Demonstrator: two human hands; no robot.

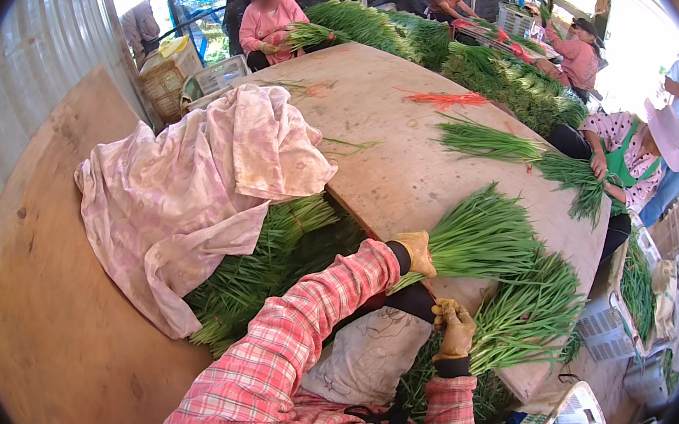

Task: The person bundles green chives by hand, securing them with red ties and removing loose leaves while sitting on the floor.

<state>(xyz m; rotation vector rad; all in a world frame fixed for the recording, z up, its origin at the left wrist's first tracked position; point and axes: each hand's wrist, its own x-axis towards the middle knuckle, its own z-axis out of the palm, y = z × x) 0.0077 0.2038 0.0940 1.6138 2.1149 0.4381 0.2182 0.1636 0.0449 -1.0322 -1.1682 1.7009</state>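
My left hand (415,251), in a yellowish work glove, grips the stem end of a bunch of garlic chives (482,237). The leaves fan out to the right over the table edge. Just below it, my right hand (454,330), also gloved, is closed with the fingers pinched together. A thin red tie (429,287) runs from the bunch's stems toward those fingers; its full path is hidden. Beside my right hand lies another heap of chives (523,314), spread along the near right edge of the table.
A pale pink cloth (201,189) partly covers more chives (265,254) at the left. Red ties (446,99) lie on the wooden table (387,151). A co-worker in a green apron (630,164) handles chives at right; others sit behind. Plastic crates (606,314) stand at right.
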